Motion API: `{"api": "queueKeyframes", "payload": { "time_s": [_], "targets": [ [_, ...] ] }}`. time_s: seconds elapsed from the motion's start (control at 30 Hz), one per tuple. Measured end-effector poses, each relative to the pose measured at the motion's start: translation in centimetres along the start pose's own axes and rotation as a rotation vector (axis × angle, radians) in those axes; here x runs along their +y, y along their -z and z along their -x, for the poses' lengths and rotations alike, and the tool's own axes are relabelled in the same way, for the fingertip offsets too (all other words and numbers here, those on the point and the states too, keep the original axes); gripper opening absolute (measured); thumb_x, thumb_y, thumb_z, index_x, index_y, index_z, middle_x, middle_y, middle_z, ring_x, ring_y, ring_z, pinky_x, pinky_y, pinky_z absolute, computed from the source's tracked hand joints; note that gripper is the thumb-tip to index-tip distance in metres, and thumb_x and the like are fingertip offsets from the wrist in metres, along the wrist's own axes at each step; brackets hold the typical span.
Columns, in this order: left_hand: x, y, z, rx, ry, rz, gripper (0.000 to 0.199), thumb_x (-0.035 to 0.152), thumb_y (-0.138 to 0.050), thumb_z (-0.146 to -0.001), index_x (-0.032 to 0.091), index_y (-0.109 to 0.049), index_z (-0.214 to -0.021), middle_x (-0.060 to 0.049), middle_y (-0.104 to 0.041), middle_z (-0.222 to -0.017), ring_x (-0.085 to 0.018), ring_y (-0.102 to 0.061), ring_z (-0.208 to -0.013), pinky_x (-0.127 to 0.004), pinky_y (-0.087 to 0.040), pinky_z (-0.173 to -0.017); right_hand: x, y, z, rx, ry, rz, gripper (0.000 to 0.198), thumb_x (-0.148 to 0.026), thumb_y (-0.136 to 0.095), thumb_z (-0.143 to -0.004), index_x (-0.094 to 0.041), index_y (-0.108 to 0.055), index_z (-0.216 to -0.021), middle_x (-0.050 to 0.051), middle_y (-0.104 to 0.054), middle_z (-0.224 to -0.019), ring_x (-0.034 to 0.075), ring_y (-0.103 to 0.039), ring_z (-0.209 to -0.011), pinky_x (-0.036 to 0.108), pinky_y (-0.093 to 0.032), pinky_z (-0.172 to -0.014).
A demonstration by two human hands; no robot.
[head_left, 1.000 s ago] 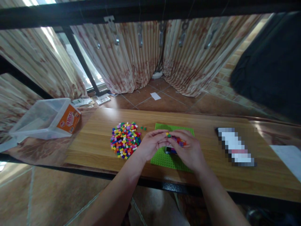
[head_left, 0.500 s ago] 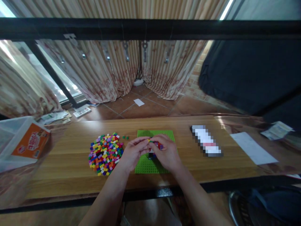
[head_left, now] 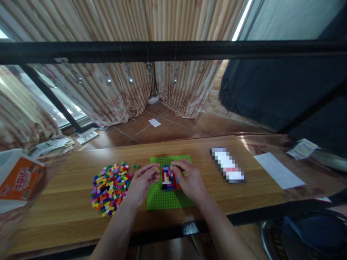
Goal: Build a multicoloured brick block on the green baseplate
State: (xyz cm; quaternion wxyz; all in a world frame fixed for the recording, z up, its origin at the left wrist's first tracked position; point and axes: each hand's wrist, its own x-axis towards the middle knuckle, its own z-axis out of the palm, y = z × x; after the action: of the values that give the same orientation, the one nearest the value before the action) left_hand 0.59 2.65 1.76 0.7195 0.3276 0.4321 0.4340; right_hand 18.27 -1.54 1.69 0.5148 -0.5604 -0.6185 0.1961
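Observation:
My left hand (head_left: 143, 180) is closed in a pinch on a small yellow brick (head_left: 157, 168), held just left of a block of colourful bricks (head_left: 168, 177). That block, in red, blue, white, purple and other colours, stands on the green baseplate (head_left: 162, 202). My right hand (head_left: 189, 178) reaches over the block's right side and covers part of it. Its thumb and forefinger are pinched together at the block's far edge; a dark greenish spot shows at their tips, too small to name.
A heap of loose bricks (head_left: 111, 189) lies left of the baseplate, with a few green bricks (head_left: 136, 167) beside it. To the right are a phone with a blurred screen (head_left: 227, 165) and a white sheet (head_left: 279, 169). A plastic tub (head_left: 20, 180) stands at the left.
My hands have parted: the left has drawn back with the yellow brick, uncovering the brick block. The right stays over its right side. The camera view has shifted.

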Motion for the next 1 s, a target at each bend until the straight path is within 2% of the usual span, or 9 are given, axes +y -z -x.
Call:
{"api": "queueKeyframes", "payload": {
  "time_s": [0.17, 0.53, 0.77, 1.0],
  "targets": [
    [-0.3, 0.0, -0.2, 0.015, -0.013, -0.062, 0.041, 0.04, -0.091, -0.056, 0.012, -0.076, -0.082, -0.001, -0.066, -0.068, -0.009, -0.057, -0.061, -0.019, -0.048, -0.059, 0.7, 0.5, 0.0, 0.025, 0.019, 0.035, 0.022, -0.018, -0.053, -0.094, -0.02, -0.074, -0.099, 0.008, -0.073, -0.094, 0.019, -0.069, -0.088, 0.032, -0.055, -0.08],
    [-1.1, 0.4, -1.3, 0.069, -0.04, -0.112, 0.042, 0.045, -0.09, -0.059, 0.013, -0.071, -0.076, 0.003, -0.057, -0.064, -0.006, -0.048, -0.057, -0.018, -0.04, -0.053, 0.7, 0.3, -0.6, 0.022, 0.0, 0.014, 0.021, -0.014, -0.054, -0.093, -0.02, -0.074, -0.096, 0.007, -0.072, -0.092, 0.018, -0.068, -0.088, 0.029, -0.054, -0.081],
    [-1.1, 0.1, -1.4, 0.085, -0.034, -0.141, 0.041, 0.044, -0.091, -0.056, 0.013, -0.07, -0.074, 0.002, -0.057, -0.064, -0.007, -0.048, -0.058, -0.018, -0.041, -0.054, 0.9, 0.8, -0.7, 0.007, -0.087, 0.011, 0.022, -0.009, -0.056, -0.088, -0.018, -0.073, -0.1, 0.008, -0.072, -0.096, 0.018, -0.068, -0.088, 0.03, -0.054, -0.082],
    [-1.2, -0.1, -1.5, 0.069, -0.031, -0.215, 0.039, 0.044, -0.088, -0.059, 0.013, -0.073, -0.078, 0.002, -0.058, -0.062, -0.008, -0.049, -0.058, -0.019, -0.04, -0.055, 0.8, 1.3, -0.8, -0.027, -0.128, 0.052, 0.016, -0.01, -0.057, -0.086, -0.019, -0.07, -0.086, 0.005, -0.07, -0.085, 0.018, -0.066, -0.08, 0.029, -0.051, -0.075]
  ]
}}
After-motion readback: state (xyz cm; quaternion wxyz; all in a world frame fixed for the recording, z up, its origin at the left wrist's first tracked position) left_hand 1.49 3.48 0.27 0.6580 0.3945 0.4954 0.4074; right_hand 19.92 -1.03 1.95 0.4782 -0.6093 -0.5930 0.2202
